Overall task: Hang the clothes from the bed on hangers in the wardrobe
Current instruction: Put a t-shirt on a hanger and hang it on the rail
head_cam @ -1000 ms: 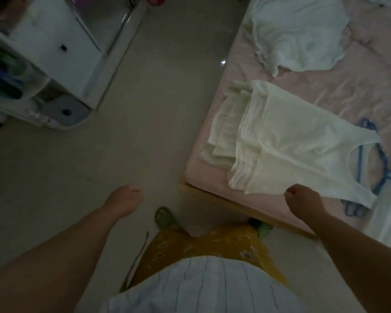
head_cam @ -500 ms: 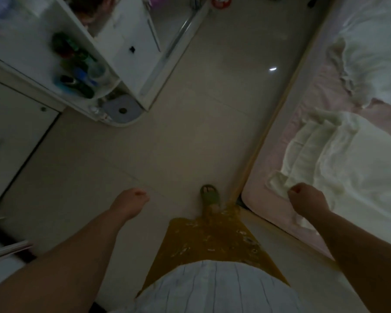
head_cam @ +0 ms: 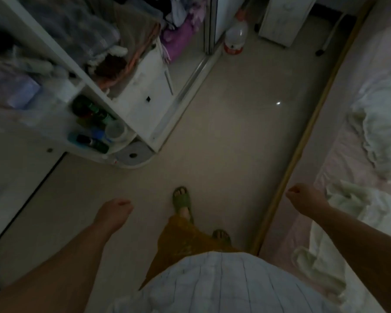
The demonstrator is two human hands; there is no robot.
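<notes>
- Both hands come first, since they are nearest you; your left hand hangs over the floor with its fingers loosely curled and nothing in it; your right hand is curled into a loose fist above the edge of the bed, and no cloth or hanger shows inside it, so treat both as free.
- Just beside that right hand lie the clothes you are after; a pale garment is rumpled on the pink sheet close to the bed's wooden edge, and a second white garment lies further up the mattress, well apart from the first.
- Your green sandal points down the strip of floor between bed and wardrobe; judged from that, you are walking toward the wardrobe with nothing to hang, so either fetch a hanger from there or turn and take the near garment first.
- To hang well, pick one garment only, grip it at the shoulders, and let it fall straight before you thread a hanger through the neck.
- Furthest off, the wardrobe stands open on your left; its shelves are crowded with folded cloth and bottles; no rail or hangers can be made out in this dim light.
</notes>
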